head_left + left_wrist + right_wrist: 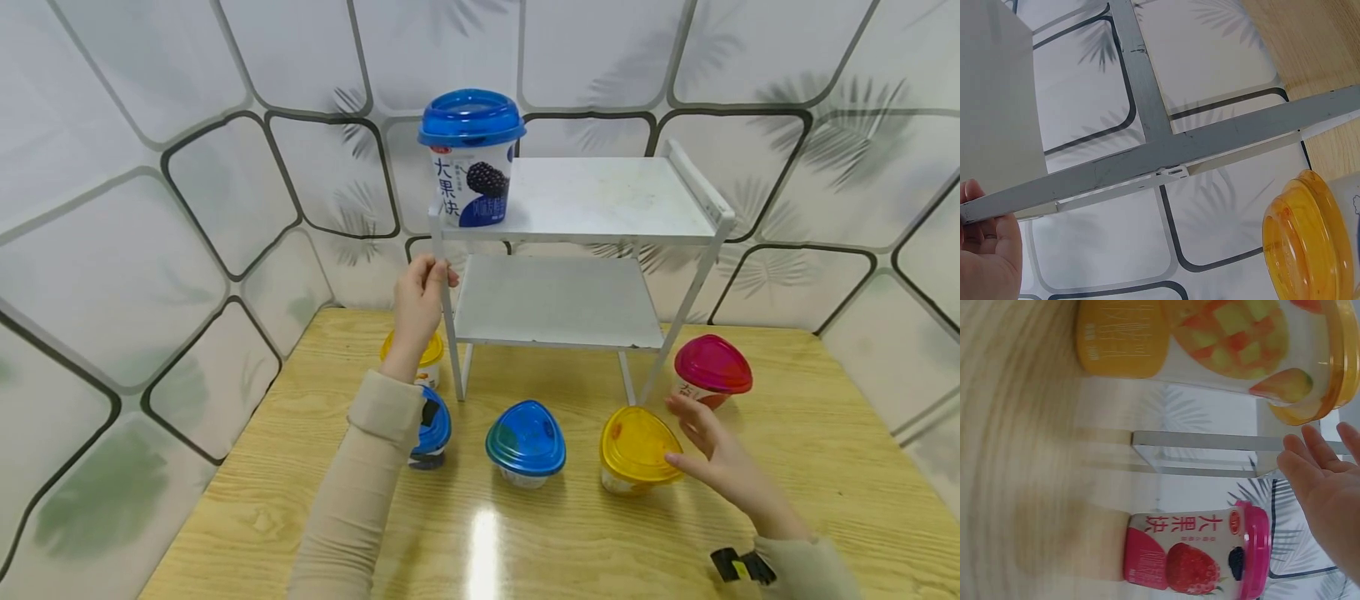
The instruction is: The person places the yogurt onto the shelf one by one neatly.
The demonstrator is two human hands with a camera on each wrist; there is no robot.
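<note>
My left hand (418,304) grips the left post of a white two-tier rack (615,196), fingers curled around it just under the top shelf. On that shelf, at the left end, a yogurt cup with a blue lid and blackberry picture (476,158) stands upright. My right hand (723,458) has its fingers spread right beside the lid of a yellow-lidded yogurt cup (633,450); fruit pieces are pictured on this cup (1229,337) in the right wrist view. Behind the right hand is a pink-lidded yogurt cup (712,367) with a strawberry picture (1191,565).
A blue-lidded cup (525,442) stands on the wooden table (300,467) in front of the rack. Near my left forearm are another blue-lidded cup (431,433) and a yellow-lidded cup (427,354), both partly hidden by it. A patterned wall covering (202,192) surrounds the table.
</note>
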